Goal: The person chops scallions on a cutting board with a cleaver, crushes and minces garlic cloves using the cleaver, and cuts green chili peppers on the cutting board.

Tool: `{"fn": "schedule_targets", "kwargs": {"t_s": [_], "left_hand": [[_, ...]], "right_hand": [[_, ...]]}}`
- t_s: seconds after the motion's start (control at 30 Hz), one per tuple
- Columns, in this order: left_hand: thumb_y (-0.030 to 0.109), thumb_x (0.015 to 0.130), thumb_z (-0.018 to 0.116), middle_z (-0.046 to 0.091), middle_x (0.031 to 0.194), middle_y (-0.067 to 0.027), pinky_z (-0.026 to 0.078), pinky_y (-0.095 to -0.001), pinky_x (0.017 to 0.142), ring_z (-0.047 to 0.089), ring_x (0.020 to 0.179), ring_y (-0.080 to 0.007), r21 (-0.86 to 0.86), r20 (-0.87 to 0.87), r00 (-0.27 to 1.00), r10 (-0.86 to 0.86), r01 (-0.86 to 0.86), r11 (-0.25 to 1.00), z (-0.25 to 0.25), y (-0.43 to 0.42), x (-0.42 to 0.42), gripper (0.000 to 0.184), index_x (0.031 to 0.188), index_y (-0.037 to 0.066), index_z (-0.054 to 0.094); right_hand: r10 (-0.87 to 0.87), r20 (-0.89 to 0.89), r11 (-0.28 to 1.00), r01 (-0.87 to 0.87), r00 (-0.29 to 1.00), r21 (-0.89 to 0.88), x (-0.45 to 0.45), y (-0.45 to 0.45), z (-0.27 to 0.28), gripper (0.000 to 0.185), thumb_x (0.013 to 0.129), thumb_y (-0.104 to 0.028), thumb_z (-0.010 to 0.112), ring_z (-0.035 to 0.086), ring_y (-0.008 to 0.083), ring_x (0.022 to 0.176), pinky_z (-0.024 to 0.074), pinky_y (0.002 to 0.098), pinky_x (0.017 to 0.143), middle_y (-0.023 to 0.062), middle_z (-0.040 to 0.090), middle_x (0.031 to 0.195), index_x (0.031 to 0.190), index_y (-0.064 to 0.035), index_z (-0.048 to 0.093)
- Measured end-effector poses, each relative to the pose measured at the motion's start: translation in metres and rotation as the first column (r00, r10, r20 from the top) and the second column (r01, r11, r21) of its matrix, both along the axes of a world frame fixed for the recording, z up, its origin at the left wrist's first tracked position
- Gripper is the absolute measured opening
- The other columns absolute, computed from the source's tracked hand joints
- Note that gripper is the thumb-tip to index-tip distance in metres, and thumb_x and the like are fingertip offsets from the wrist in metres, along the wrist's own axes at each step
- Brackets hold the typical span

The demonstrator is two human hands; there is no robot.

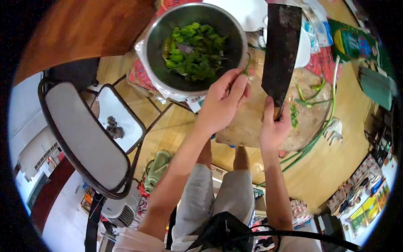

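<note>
My left hand (224, 98) is closed, with a small green chili pepper (247, 64) pinched between thumb and fingers beside the metal bowl's rim. My right hand (275, 126) grips the handle of a dark, broad-bladed cleaver (282, 46), its blade raised and pointing away from me. Below the cleaver lies a round wooden cutting board (247, 126). Chopped green bits (294, 116) rest on it near my right hand. Further right on the board are several whole green chilies (320, 87). Leafy greens (195, 48) fill the bottom of the metal bowl (154, 69).
Long green scallions (312, 140) run along the board's right edge. A white plate (247, 14) stands behind the bowl, and a green packet (350, 40) lies at the far right. To the left is a chair (86, 134) with a dark clump (114, 128) on its white seat.
</note>
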State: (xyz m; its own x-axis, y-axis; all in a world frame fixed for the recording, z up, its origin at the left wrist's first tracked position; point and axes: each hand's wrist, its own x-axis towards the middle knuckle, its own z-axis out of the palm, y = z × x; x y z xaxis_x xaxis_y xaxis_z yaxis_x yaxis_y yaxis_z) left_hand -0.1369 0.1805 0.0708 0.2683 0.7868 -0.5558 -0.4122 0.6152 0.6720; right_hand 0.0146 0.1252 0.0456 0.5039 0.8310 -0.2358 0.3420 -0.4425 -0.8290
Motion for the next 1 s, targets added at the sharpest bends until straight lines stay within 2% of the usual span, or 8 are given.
{"fn": "schedule_targets", "kwargs": {"t_s": [0.1, 0.33, 0.4, 0.5, 0.6, 0.73, 0.93, 1.0], "left_hand": [[0.009, 0.095, 0.052, 0.065, 0.108, -0.0049, 0.046, -0.0216, 0.069, 0.058, 0.082, -0.0077, 0.154, -0.398, 0.902, -0.164, 0.242, 0.958, -0.021, -0.026, 0.019, 0.042, 0.137, 0.003, 0.046], [0.009, 0.095, 0.055, 0.067, 0.111, -0.0073, 0.05, -0.0242, 0.066, 0.065, 0.084, -0.0117, -0.034, -0.156, 0.972, -0.177, 0.174, 0.984, -0.056, -0.066, 0.059, 0.035, 0.129, 0.001, 0.05], [0.012, 0.096, 0.055, 0.069, 0.104, -0.0081, 0.05, -0.0242, 0.063, 0.067, 0.078, -0.0129, -0.076, -0.253, 0.94, -0.23, 0.218, 0.973, -0.054, -0.074, 0.073, 0.028, 0.121, 0.001, 0.054], [0.015, 0.093, 0.059, 0.068, 0.09, -0.0149, 0.052, -0.0361, 0.068, 0.068, 0.079, -0.0239, -0.017, -0.696, 0.67, -0.259, 0.346, 0.938, -0.069, -0.09, 0.091, 0.023, 0.111, 0.0, 0.057], [0.013, 0.092, 0.059, 0.066, 0.094, -0.0211, 0.049, -0.0433, 0.079, 0.065, 0.09, -0.0359, 0.042, -0.869, 0.447, -0.211, 0.493, 0.869, -0.091, -0.099, 0.099, 0.023, 0.11, -0.001, 0.057], [0.008, 0.09, 0.058, 0.064, 0.101, -0.0249, 0.046, -0.0472, 0.085, 0.059, 0.1, -0.043, 0.086, -0.888, 0.431, -0.161, 0.5, 0.862, -0.095, -0.107, 0.112, 0.024, 0.112, -0.001, 0.056], [0.002, 0.084, 0.057, 0.059, 0.107, -0.0231, 0.048, -0.0487, 0.083, 0.058, 0.098, -0.0433, 0.042, -0.986, 0.149, -0.073, 0.651, 0.758, -0.11, -0.111, 0.119, 0.032, 0.116, 0.003, 0.058], [0.002, 0.083, 0.058, 0.057, 0.108, -0.0222, 0.048, -0.0482, 0.083, 0.057, 0.098, -0.0428, 0.174, -0.985, 0.128, 0.118, 0.67, 0.721, -0.11, -0.113, 0.123, 0.032, 0.115, 0.005, 0.06]], "right_hand": [[0.001, 0.036, 1.0, -0.001, 0.999, 0.008, 0.016, -0.022, -0.001, 0.017, 0.092, -0.019, 0.066, 0.033, 0.0003, 0.054, 0.0238, 0.0216, 0.047, -0.0091, 0.041, 0.06, 0.084, -0.0062, 0.059], [-0.071, -0.089, 0.996, 0.065, 0.993, -0.067, 0.052, -0.083, -0.013, 0.015, 0.088, -0.014, 0.068, 0.034, 0.0048, 0.055, 0.0301, 0.024, 0.048, -0.006, 0.038, 0.06, 0.095, -0.0025, 0.062], [-0.077, -0.1, 0.995, 0.07, 0.992, -0.076, 0.064, -0.106, -0.017, 0.018, 0.088, -0.013, 0.068, 0.035, 0.0048, 0.054, 0.0313, 0.0238, 0.048, -0.0058, 0.038, 0.06, 0.102, -0.0019, 0.063], [-0.077, -0.069, 0.987, 0.067, 0.995, -0.146, 0.077, -0.135, -0.014, 0.027, 0.087, -0.012, 0.069, 0.037, 0.0056, 0.053, 0.0335, 0.0235, 0.048, -0.003, 0.042, 0.058, 0.112, -0.0014, 0.063], [0.033, -0.018, 0.979, -0.036, 0.999, -0.2, 0.093, -0.158, -0.007, 0.029, 0.086, -0.01, 0.069, 0.04, 0.0065, 0.053, 0.0357, 0.0243, 0.049, 0.0003, 0.047, 0.059, 0.114, -0.002, 0.063], [0.052, -0.028, 0.977, -0.057, 0.998, -0.203, 0.105, -0.185, -0.019, 0.031, 0.086, -0.01, 0.069, 0.053, 0.0105, 0.058, 0.044, 0.0281, 0.054, 0.0078, 0.06, 0.069, 0.116, -0.0034, 0.064], [0.17, 0.011, 0.948, -0.161, 0.985, -0.274, 0.115, -0.198, -0.026, 0.037, 0.083, -0.015, 0.069, 0.062, 0.0247, 0.062, 0.0497, 0.0344, 0.059, 0.0138, 0.063, 0.075, 0.118, -0.0064, 0.062], [0.182, 0.014, 0.945, -0.171, 0.983, -0.279, 0.114, -0.196, -0.028, 0.037, 0.083, -0.016, 0.068, 0.063, 0.0277, 0.065, 0.0501, 0.0363, 0.059, 0.0143, 0.064, 0.077, 0.118, -0.0067, 0.061]]}}
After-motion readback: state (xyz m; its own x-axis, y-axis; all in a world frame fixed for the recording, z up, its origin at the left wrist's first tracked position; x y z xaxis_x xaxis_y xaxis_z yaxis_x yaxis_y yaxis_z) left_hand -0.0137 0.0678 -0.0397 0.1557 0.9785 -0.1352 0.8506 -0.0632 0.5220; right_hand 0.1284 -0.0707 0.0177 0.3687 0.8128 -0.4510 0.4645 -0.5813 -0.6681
